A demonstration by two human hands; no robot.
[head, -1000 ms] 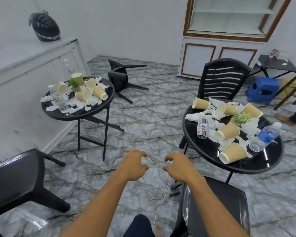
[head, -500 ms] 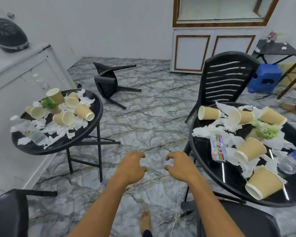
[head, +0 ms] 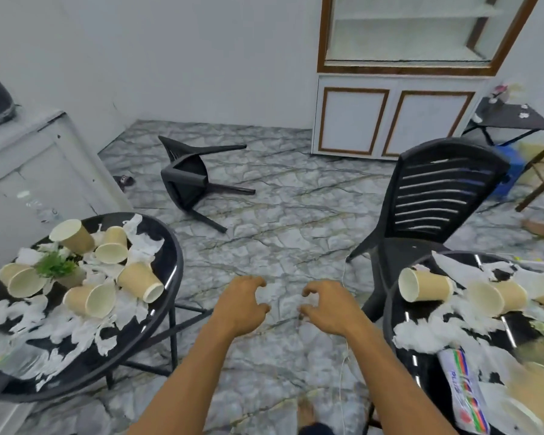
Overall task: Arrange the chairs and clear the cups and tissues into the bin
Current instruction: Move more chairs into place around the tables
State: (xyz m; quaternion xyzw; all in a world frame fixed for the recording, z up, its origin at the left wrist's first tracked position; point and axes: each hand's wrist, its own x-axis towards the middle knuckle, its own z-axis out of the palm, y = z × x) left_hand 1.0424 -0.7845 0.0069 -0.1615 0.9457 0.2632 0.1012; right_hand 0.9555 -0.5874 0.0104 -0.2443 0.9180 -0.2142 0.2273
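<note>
Little looks done: a black chair (head: 189,180) lies toppled on the floor near the far wall, and paper cups (head: 140,282) and torn tissues (head: 142,243) litter the left counter (head: 174,262) and the right counter (head: 387,312). No bin is in view. The left hand (head: 242,306) and right hand (head: 330,309) hover between the counters, fingers (head: 253,281) loosely half-curled, holding nothing

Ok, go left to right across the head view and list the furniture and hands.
Round black glass table → tipped-over black plastic chair → right hand → upright black slatted plastic chair. Skipped for overlap: left hand, second round black table.
</note>
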